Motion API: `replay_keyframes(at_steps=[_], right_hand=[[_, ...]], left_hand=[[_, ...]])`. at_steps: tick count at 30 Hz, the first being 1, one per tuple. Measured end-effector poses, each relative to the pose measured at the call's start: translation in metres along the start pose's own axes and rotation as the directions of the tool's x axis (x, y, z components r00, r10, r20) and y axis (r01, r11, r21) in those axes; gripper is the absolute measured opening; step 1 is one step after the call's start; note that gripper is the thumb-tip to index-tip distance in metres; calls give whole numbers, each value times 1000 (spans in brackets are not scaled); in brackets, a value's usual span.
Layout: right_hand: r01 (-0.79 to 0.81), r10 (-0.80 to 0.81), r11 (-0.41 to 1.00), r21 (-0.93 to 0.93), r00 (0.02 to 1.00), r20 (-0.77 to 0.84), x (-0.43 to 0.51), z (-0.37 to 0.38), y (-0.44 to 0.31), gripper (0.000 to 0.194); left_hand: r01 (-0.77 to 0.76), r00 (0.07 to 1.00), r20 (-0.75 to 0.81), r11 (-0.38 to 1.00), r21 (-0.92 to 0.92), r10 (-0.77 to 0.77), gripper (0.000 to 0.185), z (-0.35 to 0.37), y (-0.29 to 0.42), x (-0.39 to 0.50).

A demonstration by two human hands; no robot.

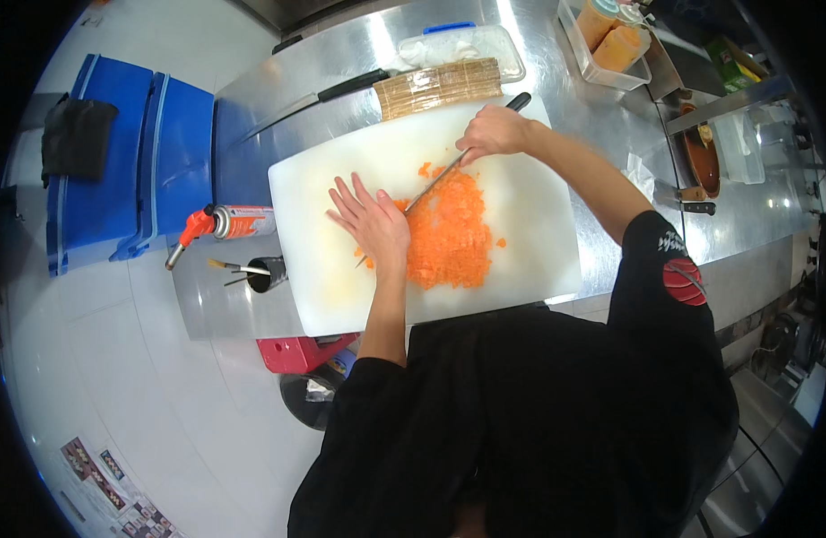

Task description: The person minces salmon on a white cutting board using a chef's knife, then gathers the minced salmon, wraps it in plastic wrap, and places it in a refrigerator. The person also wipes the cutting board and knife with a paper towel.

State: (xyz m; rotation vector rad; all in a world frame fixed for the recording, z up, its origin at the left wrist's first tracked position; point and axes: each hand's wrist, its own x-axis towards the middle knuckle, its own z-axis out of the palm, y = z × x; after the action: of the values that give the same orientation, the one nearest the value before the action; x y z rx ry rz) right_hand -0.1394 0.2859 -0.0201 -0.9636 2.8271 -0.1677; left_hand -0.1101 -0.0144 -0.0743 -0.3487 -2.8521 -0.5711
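Note:
A broad heap of finely chopped orange food (pixel 451 232), perhaps raw salmon, lies on a white plastic cutting board (pixel 527 269). My right hand (pixel 495 133) is closed round the black handle of a long knife (pixel 434 185), whose blade runs slantwise across the heap's left side. Flat over the blade's lower part lies my left hand (pixel 374 222), fingers straight and spread; its palm covers part of the blade, and the tip shows beyond it. Small orange bits are scattered near the heap's top, right and lower left.
Behind the board lie a rolled bamboo mat (pixel 440 87), a second knife (pixel 351 86) and a lidded clear container (pixel 507 54). A blowtorch (pixel 241 222) and a black cup with brushes (pixel 266 274) stand at left. Sauce bottles (pixel 618 48) fill a bin at back right.

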Motion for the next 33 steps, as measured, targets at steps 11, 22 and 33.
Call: replay_keyframes(at_steps=[11,22,33], right_hand=[[-87,86,996,-8,995,-52,-10,-5,-14,42],[-151,151,988,12,989,1,-15,6,-6,43],[-282,282,959,11,958,-55,-44,15,-41,38]], left_hand=[[2,1000,-1,1000,-20,-2,59,4,-7,5],[-63,997,50,998,-2,63,58,4,-1,8],[-179,983,38,983,-48,181,59,2,-2,14]])
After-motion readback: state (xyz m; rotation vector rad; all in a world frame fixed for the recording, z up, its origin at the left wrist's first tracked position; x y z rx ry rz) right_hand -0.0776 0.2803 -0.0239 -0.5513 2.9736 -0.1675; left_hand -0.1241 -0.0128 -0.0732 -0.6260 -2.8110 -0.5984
